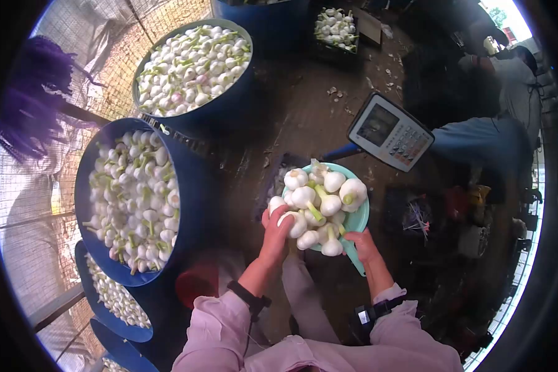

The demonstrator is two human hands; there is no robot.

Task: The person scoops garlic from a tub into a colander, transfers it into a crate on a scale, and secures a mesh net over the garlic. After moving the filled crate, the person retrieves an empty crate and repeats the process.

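Observation:
A turquoise strainer-like bowl with a handle, heaped with white garlic bulbs on short green stems, is held up in front of me. My right hand grips it at the rim where the handle begins. At the near left side of the heap, my left hand curls around garlic bulbs at the edge; the bulbs hide part of its grip and the rim there. Just beyond the bowl stands a digital scale display with a keypad.
Large blue tubs full of garlic line the left side. A black crate of garlic sits at the back. At right, a person in jeans sits nearby. A red container is by my leg, and garlic scraps litter the floor.

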